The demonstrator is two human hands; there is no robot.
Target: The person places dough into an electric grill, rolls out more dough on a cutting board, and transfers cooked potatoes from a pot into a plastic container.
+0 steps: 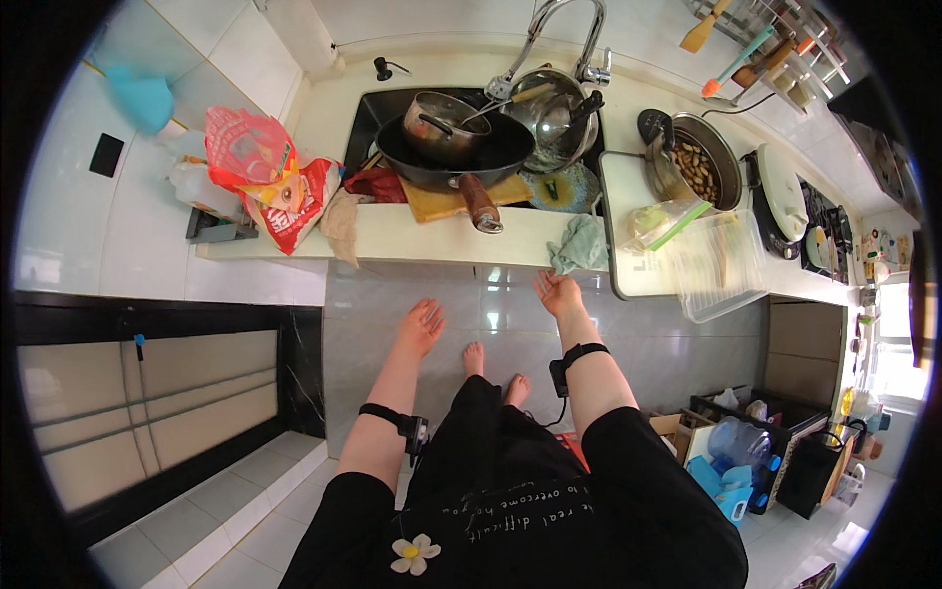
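My left hand [422,327] hangs over the floor before the counter, palm up, fingers apart and holding nothing. Just below the counter edge, near a pale green cloth [580,245], is my right hand [557,292], bare and half curled. In the sink, a small metal saucepan [447,127] stands in a black wok [508,151], whose brown handle [479,202] reaches over the front edge. Behind them leans a glass lid or bowl [548,125] with a black-handled utensil. A yellow board [427,199] and a dark red cloth [377,184] lie under the wok.
Left of the sink stand a red plastic bag [298,202] and a beige cloth [342,224]. To the right, a white cutting board [625,276] bears a zip bag [659,221] and a clear container [725,258], beside a pot of brown food [728,166]. A chrome faucet [595,72] rises behind.
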